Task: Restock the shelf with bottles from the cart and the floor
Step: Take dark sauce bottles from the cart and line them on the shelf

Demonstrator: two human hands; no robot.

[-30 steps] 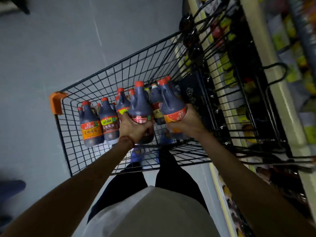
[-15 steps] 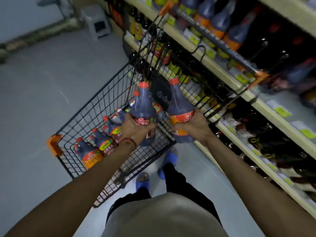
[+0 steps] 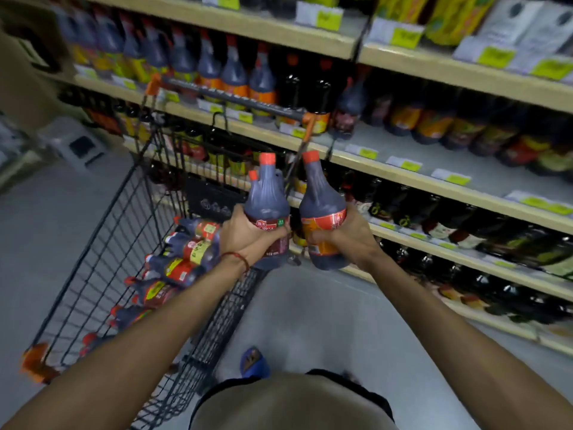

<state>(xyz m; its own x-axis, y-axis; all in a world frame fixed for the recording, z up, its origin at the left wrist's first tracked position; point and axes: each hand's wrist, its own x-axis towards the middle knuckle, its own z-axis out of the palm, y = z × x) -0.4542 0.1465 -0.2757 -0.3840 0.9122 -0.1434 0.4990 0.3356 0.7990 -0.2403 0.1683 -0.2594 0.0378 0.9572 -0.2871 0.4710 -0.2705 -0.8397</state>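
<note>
My left hand (image 3: 248, 235) grips a dark sauce bottle with a red label (image 3: 266, 203) and an orange-red cap, held upright. My right hand (image 3: 347, 238) grips a second dark bottle with an orange label (image 3: 322, 209), also upright. Both bottles are held side by side above the cart's right edge, in front of the shelf (image 3: 387, 172). Several more dark bottles (image 3: 186, 259) lie in the black wire cart (image 3: 102, 243) at the left.
The shelf unit runs across the right and top, its tiers filled with dark bottles (image 3: 235, 72) and yellow price tags. A bare stretch of shelf board (image 3: 465, 164) shows right of centre. The cart's handle (image 3: 229, 97) lies against the shelf. Grey floor (image 3: 310, 311) is underfoot.
Both hands have lifted the two bottles out of the cart. My view has swung from the cart toward the shelf, which now fills the right and top.
</note>
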